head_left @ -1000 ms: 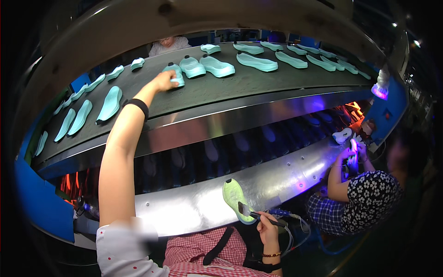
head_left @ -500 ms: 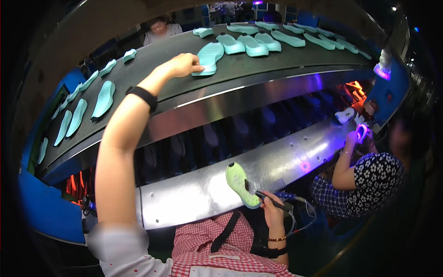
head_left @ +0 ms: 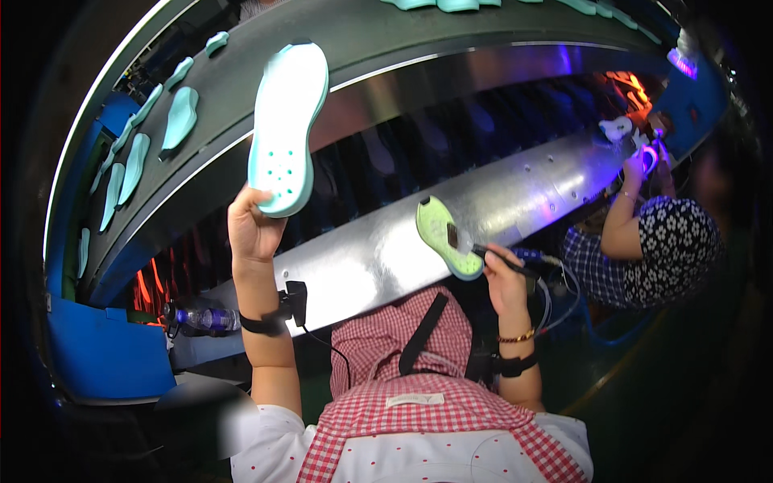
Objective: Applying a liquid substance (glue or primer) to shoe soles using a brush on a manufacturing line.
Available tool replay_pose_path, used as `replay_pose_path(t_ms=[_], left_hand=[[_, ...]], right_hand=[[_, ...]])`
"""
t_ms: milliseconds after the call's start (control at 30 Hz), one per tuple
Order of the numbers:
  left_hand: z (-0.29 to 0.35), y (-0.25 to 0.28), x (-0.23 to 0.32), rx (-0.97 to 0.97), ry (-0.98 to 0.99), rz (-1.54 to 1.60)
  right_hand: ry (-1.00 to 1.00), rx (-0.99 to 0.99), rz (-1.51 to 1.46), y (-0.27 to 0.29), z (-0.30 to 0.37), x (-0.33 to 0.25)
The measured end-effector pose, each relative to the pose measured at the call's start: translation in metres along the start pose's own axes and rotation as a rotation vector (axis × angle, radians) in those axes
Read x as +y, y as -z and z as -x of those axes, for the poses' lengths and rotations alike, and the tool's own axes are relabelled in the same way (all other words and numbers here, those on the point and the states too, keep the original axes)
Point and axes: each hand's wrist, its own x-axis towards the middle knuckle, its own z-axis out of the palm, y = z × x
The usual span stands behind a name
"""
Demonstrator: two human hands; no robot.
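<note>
1. Above the metal shelf (head_left: 346, 294), left of centre, your left hand (head_left: 254, 229) pinches a turquoise sole (head_left: 283, 121) by its lower end, thumb on the face near a cluster of small holes.
2. This sole is held up lengthwise, dark-tipped end uppermost, partly overlapping the conveyor belt (head_left: 217, 105) in the view.
3. Your right hand (head_left: 506, 283) is closed on the dark handle of a brush (head_left: 509, 261); its bristles stand over the middle of a yellow-green sole (head_left: 437, 220).
4. The yellow-green sole lies at the shelf's near edge; whether your fingers touch it, one cannot tell.
5. More turquoise soles (head_left: 179, 117) rest along the belt.
6. Beside your left forearm lies a clear bottle (head_left: 211, 319); at right, a co-worker (head_left: 676, 245) handles a purple-lit piece (head_left: 649, 159).
</note>
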Motion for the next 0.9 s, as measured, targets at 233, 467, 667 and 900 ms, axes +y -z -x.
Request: replay_pose_path(t_ms=[233,467,667,900], left_hand=[[0.087,0.033,-0.066,-0.272,0.600,0.374],[0.120,0.049,-0.154,-0.272,0.701,0.359],[0.123,0.021,-0.142,-0.301,0.532,0.717],[0.130,0.028,-0.134,-0.072,0.578,0.532]], right_hand=[[-0.004,0.074,-0.009,0.002,0.010,-0.001],[-0.076,-0.153,0.015,-0.050,0.017,-0.002],[-0.208,-0.406,0.182,-0.087,0.020,0.023],[-0.164,-0.465,0.370,-0.116,0.003,0.041]])
